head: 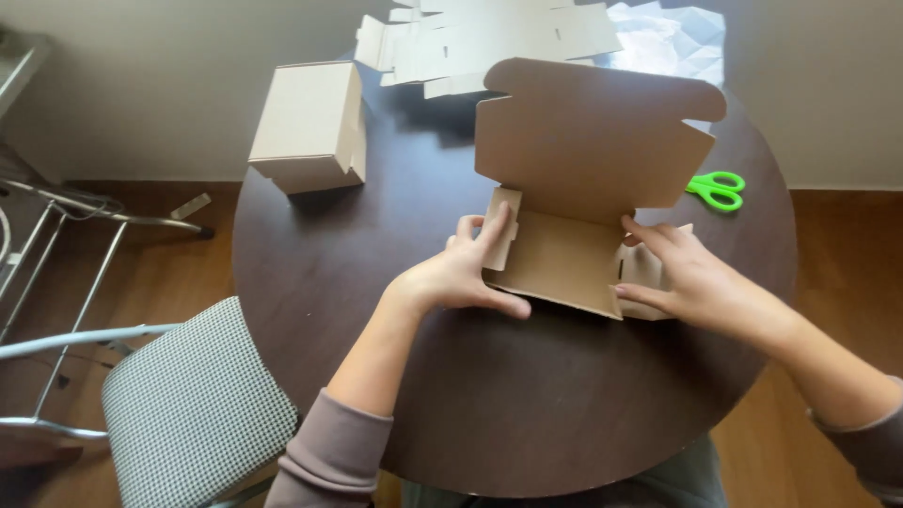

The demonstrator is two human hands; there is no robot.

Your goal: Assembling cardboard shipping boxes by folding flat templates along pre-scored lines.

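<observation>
Folding of a flat cardboard box blank (574,188) at mid-bench (527,404): left hand (461,273) pinches the left side flap, right hand (691,277) clasps the right; next, walls need raising squarely.

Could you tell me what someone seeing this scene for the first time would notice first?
The eye falls first on the half-folded cardboard box in the middle of the round dark table, its lid flap standing up, with the left hand and right hand pressing its side flaps. Next come the bright green scissors at the right edge and a finished closed box at the far left, before a stack of flat cardboard blanks.
</observation>
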